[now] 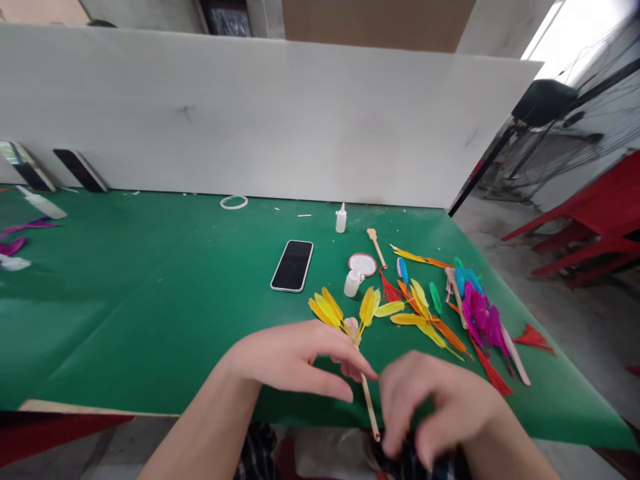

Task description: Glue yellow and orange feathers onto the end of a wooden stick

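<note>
My left hand [295, 360] rests at the near edge of the green table [150, 300], fingers bent and touching the thin wooden handle [370, 407] of a small fan with yellow feathers [345, 310] glued round its head. My right hand [440, 407] hovers just right of the handle, blurred, fingers curled over something dark near my lap. A pile of loose coloured feathers [450, 313] lies further right. A small glue bottle [353, 282] lies beside a round white fan blank [363, 264].
A black phone [293, 265] lies face up mid-table. A second glue bottle [341, 219] stands near the white partition [250, 113]. A white ring [234, 202] lies at the back. Purple feathers [20, 233] are at far left. Red furniture [590, 220] stands right of the table.
</note>
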`<state>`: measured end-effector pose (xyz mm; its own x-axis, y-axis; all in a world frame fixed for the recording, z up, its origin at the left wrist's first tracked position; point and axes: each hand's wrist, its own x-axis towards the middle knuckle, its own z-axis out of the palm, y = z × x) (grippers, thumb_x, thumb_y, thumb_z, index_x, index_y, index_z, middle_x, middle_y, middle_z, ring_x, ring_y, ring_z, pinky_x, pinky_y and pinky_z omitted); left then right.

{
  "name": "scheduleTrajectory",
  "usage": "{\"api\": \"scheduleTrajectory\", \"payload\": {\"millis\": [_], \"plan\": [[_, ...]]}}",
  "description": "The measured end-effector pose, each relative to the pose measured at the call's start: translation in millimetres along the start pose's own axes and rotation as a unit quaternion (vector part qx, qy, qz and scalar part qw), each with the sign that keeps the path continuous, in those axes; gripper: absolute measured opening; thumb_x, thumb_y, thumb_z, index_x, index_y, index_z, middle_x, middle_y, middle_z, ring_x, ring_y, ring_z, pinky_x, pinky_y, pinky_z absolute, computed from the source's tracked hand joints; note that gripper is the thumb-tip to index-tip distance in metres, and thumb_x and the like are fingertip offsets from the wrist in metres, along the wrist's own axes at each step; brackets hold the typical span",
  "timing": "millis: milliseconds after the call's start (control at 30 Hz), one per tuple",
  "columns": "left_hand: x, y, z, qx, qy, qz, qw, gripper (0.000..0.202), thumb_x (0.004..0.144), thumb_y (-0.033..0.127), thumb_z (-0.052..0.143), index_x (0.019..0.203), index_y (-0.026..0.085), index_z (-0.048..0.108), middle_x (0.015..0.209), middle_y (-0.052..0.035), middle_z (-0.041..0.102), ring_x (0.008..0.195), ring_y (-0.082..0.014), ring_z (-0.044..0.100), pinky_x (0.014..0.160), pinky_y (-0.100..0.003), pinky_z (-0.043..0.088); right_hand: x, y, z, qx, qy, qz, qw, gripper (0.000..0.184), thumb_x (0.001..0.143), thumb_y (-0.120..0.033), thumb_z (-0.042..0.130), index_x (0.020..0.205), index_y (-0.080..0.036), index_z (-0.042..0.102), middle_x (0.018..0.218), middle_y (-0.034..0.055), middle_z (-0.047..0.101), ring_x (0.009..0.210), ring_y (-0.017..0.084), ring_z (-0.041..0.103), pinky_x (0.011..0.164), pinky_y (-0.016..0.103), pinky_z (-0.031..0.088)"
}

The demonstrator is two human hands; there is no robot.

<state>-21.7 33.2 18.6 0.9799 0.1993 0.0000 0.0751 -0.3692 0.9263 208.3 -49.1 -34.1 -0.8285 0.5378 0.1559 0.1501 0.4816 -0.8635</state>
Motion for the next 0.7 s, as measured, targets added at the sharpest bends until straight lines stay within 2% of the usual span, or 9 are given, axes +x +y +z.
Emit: {"api": "scheduleTrajectory", "payload": {"millis": [100,167,233,267,367,467,533,600,700], "plan": [[-4,-13,-3.1,0.036,0.045,-0.072,0.996,0.029,0.083,0.032,0.052,0.109,0.023,0.06,0.101,-0.0046,0.065,0.09,-0.0164,0.059,0.081,-0.026,0.045,25,28,-12,-0.033,0.181,0.096,0.978,0.033,0.079,-0.049,0.05,0.075,-0.021,0.066,0.068,0.0015,0.065,0.065,0.012,0.06,0.058,0.02,0.046],[-8,-22,-7.0,0.063,0.111,-0.124,0.984,0.027,0.085,0.033,0.047,0.106,0.023,0.061,0.1,-0.0036,0.065,0.09,-0.0166,0.058,0.079,-0.026,0.044,33,43,-9,-0.086,0.314,0.163,0.931,0.033,0.083,-0.044,0.047,0.07,-0.02,0.065,0.068,0.0019,0.065,0.062,0.012,0.059,0.055,0.021,0.044],[-10,-31,-11.8,0.091,0.208,-0.174,0.958,0.028,0.087,0.036,0.042,0.101,0.022,0.062,0.099,-0.0026,0.065,0.09,-0.017,0.058,0.078,-0.026,0.044,35,56,-2,-0.167,0.39,0.191,0.885,0.03,0.085,-0.039,0.046,0.072,-0.019,0.064,0.072,0.0032,0.065,0.065,0.012,0.059,0.058,0.022,0.044],[-11,-36,-13.8,0.105,0.254,-0.196,0.941,0.028,0.087,0.037,0.041,0.099,0.022,0.062,0.097,-0.002,0.065,0.088,-0.0169,0.058,0.076,-0.026,0.044,35,61,2,-0.209,0.4,0.198,0.87,0.028,0.085,-0.037,0.046,0.075,-0.019,0.065,0.074,0.0036,0.066,0.067,0.013,0.059,0.06,0.023,0.043],[-8,-54,-16.6,0.155,0.336,-0.248,0.895,0.029,0.086,0.039,0.04,0.095,0.022,0.062,0.088,-0.0007,0.065,0.078,-0.0162,0.059,0.067,-0.025,0.043,37,72,12,-0.302,0.352,0.233,0.855,0.026,0.086,-0.039,0.045,0.092,-0.022,0.063,0.071,0.0012,0.065,0.064,0.012,0.059,0.058,0.023,0.039],[-5,-68,-15.9,0.22,0.367,-0.29,0.856,0.029,0.085,0.041,0.041,0.092,0.022,0.062,0.075,-0.0003,0.064,0.065,-0.0153,0.057,0.056,-0.024,0.039,41,73,21,-0.371,0.274,0.282,0.841,0.036,0.082,-0.049,0.046,0.107,-0.025,0.056,0.06,-0.0021,0.061,0.055,0.014,0.058,0.049,0.024,0.031],[-4,-74,-15.5,0.246,0.387,-0.303,0.835,0.029,0.084,0.041,0.041,0.092,0.023,0.062,0.072,-0.0005,0.064,0.061,-0.015,0.056,0.052,-0.024,0.037,45,70,26,-0.403,0.228,0.297,0.835,0.043,0.079,-0.054,0.048,0.109,-0.024,0.052,0.06,-0.0023,0.062,0.053,0.015,0.058,0.047,0.024,0.026],[-5,-76,-15.7,0.252,0.404,-0.301,0.826,0.029,0.084,0.041,0.041,0.091,0.023,0.063,0.071,-0.001,0.064,0.061,-0.0151,0.057,0.051,-0.024,0.036,47,66,29,-0.409,0.188,0.304,0.84,0.037,0.08,-0.049,0.048,0.106,-0.022,0.051,0.062,-0.0022,0.063,0.053,0.016,0.059,0.046,0.024,0.023],[-6,-75,-16.6,0.249,0.42,-0.291,0.823,0.03,0.084,0.041,0.041,0.087,0.021,0.064,0.07,-0.002,0.065,0.062,-0.0153,0.058,0.052,-0.024,0.036,48,64,31,-0.4,0.151,0.315,0.848,0.018,0.082,-0.031,0.045,0.096,-0.022,0.051,0.064,-0.0033,0.064,0.054,0.014,0.06,0.045,0.023,0.021]]}}
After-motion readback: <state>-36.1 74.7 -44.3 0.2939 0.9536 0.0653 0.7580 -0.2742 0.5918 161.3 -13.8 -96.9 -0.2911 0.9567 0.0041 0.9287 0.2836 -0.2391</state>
